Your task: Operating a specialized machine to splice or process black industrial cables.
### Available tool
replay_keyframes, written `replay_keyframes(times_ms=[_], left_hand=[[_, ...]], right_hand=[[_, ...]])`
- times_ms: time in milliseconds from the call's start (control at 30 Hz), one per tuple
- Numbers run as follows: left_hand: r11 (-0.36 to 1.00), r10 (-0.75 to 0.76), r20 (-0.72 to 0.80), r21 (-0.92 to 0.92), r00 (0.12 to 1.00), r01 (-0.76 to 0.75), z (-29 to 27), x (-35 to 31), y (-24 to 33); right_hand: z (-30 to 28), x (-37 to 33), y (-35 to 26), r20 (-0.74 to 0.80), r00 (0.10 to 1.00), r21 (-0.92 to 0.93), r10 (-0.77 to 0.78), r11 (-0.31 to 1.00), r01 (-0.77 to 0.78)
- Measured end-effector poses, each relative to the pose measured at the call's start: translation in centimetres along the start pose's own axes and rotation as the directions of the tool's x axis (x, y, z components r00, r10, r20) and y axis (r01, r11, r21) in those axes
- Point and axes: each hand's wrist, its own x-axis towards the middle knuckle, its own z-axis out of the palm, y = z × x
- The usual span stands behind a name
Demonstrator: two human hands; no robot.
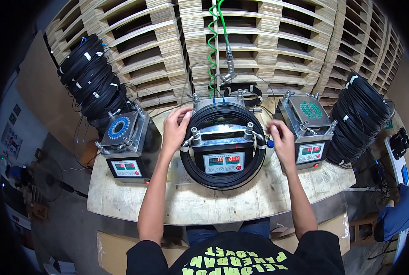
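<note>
A thick coil of black cable [190, 170] rests tilted around the front of the middle polishing-type machine [226, 153], a metal-topped box with a red-lit display. Beside the coil's upper left edge is my left hand [176, 130], its fingers bent with the thumb apart from them. Whether it touches the coil I cannot tell. My right hand [282, 140] hovers between the coil and the right machine [310, 123], fingers curled together near a thin dark cable. Anything within those fingers is too small to make out. Two blue-tipped cable ends [218, 100] stand at the middle machine's far edge.
At left stands a similar machine [126, 142] with a blue ring on top. Tall stacks of black cable coils rise at the left [92, 78] and right [358, 119]. Wooden pallets [268, 46] line the back. A green spiral air hose [212, 50] hangs behind the wooden table [122, 197].
</note>
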Motion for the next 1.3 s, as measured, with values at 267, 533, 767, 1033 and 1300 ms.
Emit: replay_keyframes(times_ms=[267, 533, 767, 1033, 1300], left_hand=[[0.991, -0.109, 0.177, -0.055, 0.978, 0.120, 1.4, 0.8, -2.1], [0.995, -0.092, 0.042, 0.031, 0.995, 0.090, 2.0, -0.2, -1.4], [0.995, -0.060, -0.066, 0.073, 0.996, 0.065, 2.4, -0.6, -1.1], [0.998, 0.014, -0.079, 0.065, 0.997, -0.008, 1.8, 0.4, 1.7], [0.930, -0.368, 0.242, 0.102, 0.898, 0.354, 2.2, 5.7, -1.6]], right_hand=[[5.2, 4.3, 1.1, 0.195, 0.981, -0.268, 0.024, 0.963, 0.030], [5.8, 4.4, 2.2, 0.133, 0.991, -0.182, -0.012, 0.983, 0.036], [5.6, 5.2, 2.4, 0.234, 0.972, -0.149, -0.011, 0.988, 0.047], [5.5, 7.8, 3.8, 0.194, 0.981, -0.059, 0.003, 0.998, 0.008], [8.9, 15.0, 6.8, 0.369, 0.887, -0.149, 0.278, 0.959, -0.239]])
